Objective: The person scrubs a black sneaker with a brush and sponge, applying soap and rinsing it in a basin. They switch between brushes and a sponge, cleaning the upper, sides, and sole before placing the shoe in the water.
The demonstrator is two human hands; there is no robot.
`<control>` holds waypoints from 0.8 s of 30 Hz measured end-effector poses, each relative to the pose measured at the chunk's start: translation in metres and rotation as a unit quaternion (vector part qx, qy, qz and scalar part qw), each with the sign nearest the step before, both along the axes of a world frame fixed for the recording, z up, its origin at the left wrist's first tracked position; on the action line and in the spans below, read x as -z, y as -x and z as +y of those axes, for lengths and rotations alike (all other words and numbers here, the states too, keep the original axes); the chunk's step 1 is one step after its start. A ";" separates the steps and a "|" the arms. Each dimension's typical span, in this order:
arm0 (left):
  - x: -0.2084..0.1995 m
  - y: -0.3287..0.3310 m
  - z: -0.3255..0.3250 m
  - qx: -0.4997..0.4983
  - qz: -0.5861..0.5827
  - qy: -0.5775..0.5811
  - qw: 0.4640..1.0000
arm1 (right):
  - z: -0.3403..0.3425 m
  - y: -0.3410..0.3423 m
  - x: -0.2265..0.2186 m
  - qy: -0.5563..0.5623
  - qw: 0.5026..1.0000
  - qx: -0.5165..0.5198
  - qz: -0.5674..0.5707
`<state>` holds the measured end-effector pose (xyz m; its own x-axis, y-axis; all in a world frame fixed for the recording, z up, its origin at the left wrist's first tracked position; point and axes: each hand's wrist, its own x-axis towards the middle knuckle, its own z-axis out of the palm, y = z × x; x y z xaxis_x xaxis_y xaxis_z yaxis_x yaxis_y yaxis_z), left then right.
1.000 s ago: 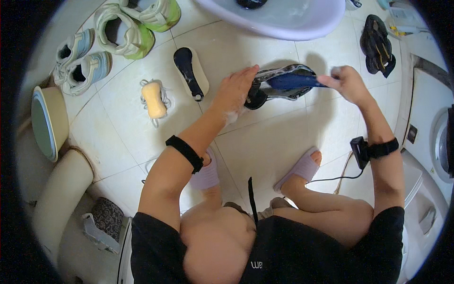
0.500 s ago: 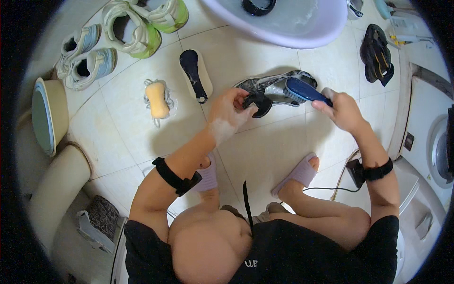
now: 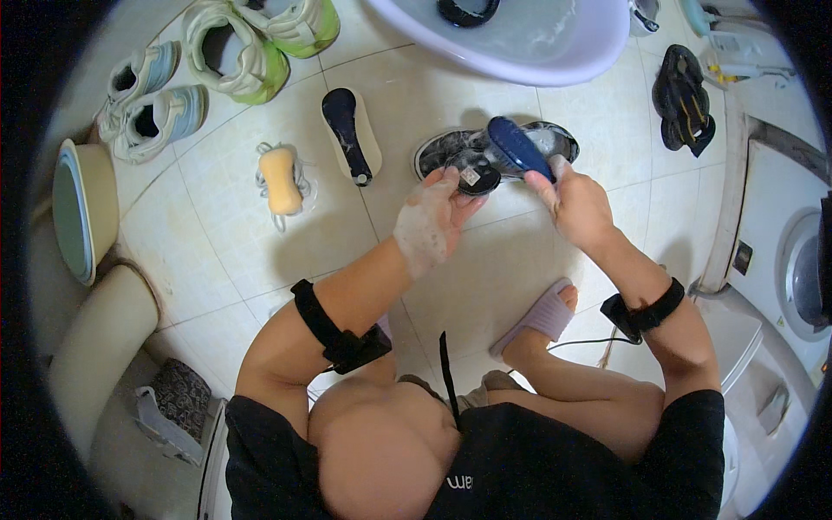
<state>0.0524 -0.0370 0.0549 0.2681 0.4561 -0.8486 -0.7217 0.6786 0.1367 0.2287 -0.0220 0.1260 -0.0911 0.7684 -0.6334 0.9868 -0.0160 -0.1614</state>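
A wet black shoe (image 3: 437, 149), streaked with suds, lies on the tiles in front of me. My left hand (image 3: 431, 221), foamy at the back and wrist, pinches a black flap (image 3: 475, 176) of this shoe that bears a small white label. My right hand (image 3: 579, 205) grips a blue scrubbing brush (image 3: 513, 144) by its handle. The brush sits over the middle of the shoe, just beyond the flap, and its bristles are hidden from above. To the left, a yellow-orange bar of soap (image 3: 280, 180) rests on a tangle of grey cord.
A lilac basin (image 3: 520, 74) holds cloudy water and a dark item. Beside the soap lies a long cream and dark-blue piece (image 3: 345, 130). Green-white shoes (image 3: 234, 74) and blue-white shoes (image 3: 165, 126) stand left; black sandals (image 3: 680, 95) and a washing machine (image 3: 771, 269) are right.
The brush has moved left along the shoe, toward my left hand, and is turned more steeply. My left hand has rolled the flap over so its white label shows.
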 end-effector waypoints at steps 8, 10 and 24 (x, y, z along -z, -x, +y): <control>0.008 -0.003 -0.007 -0.016 -0.036 0.021 0.999 | -0.010 -0.003 0.003 -0.069 0.997 0.004 0.045; 0.010 -0.005 -0.004 -0.018 0.006 0.072 0.997 | -0.012 -0.003 0.004 0.003 0.997 -0.079 0.023; 0.019 -0.012 0.001 -0.012 -0.022 -0.033 0.999 | -0.003 -0.007 0.003 -0.012 0.993 -0.117 -0.005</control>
<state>0.0641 -0.0355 0.0360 0.2933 0.5167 -0.8044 -0.7433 0.6523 0.1480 0.2352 -0.0251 0.1228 -0.2633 0.7411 -0.6176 0.9644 0.2184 -0.1490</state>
